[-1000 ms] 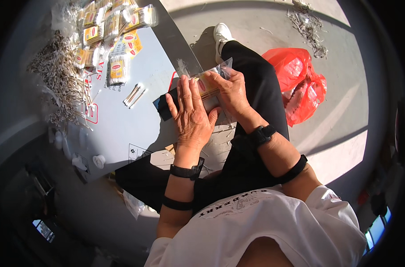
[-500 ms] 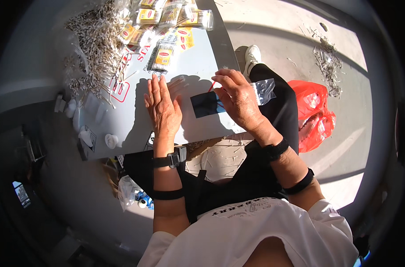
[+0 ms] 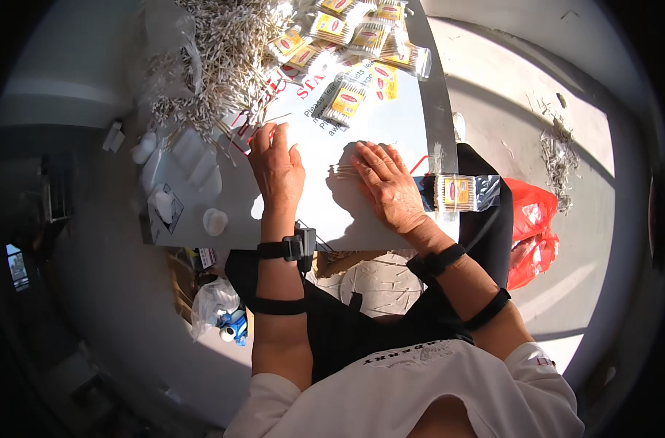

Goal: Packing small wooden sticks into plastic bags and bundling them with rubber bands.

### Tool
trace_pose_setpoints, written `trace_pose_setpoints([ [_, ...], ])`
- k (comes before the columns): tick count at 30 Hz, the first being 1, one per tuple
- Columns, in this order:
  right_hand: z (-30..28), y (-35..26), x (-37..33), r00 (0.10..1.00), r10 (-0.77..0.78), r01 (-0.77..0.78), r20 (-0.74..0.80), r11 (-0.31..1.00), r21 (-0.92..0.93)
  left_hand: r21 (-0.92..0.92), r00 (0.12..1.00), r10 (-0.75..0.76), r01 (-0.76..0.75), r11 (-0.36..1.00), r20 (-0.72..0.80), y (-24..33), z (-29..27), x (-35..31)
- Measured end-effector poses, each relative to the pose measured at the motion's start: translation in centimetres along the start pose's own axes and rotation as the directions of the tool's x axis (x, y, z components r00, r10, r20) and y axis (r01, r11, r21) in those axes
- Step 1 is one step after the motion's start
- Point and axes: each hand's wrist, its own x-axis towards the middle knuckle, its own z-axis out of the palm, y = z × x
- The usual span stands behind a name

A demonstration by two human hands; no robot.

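My left hand is over the table at the near edge of a heap of loose cotton swabs. Its fingers are slightly bent and the thumb stands apart, with nothing seen in its grasp. My right hand lies palm down near the table's right side, fingers stretched out. A few loose swabs poke out beside its fingertips; what is under the palm is hidden. Just right of that hand, a clear bag of cotton swabs with a yellow label lies at the table edge. Another filled bag lies farther in.
Several filled swab bags are piled at the far side of the table. A small white round piece sits near its front left. Red plastic bags and scattered swabs are on the floor at right.
My left hand has shifted toward the swab heap. My right hand has lowered onto the table, and the bag beside it now shows more fully. The whole view has shifted.
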Motion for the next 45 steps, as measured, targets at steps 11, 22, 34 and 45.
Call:
trace_pose_setpoints([
  [11,-1.0,0.3,0.3,0.998,-0.058,0.058,-0.010,0.983,0.171,0.001,0.994,0.006,-0.006,1.000,0.106,1.1,2.4,0.2],
  [22,-1.3,-0.4,0.6,0.999,-0.041,0.035,0.020,0.972,0.234,0.245,0.971,-0.241,0.234,0.941,-0.004,-8.2,3.0,7.3],
  [34,-1.3,-0.2,0.6,0.999,-0.040,0.046,-0.029,0.970,0.237,-0.175,0.957,-0.214,0.249,0.953,0.196,-4.5,0.8,3.8],
  [45,-1.2,0.5,-0.1,0.999,-0.004,0.025,-0.052,0.913,0.406,-0.123,0.973,-0.163,0.184,0.975,0.162,-0.6,0.9,-1.4],
])
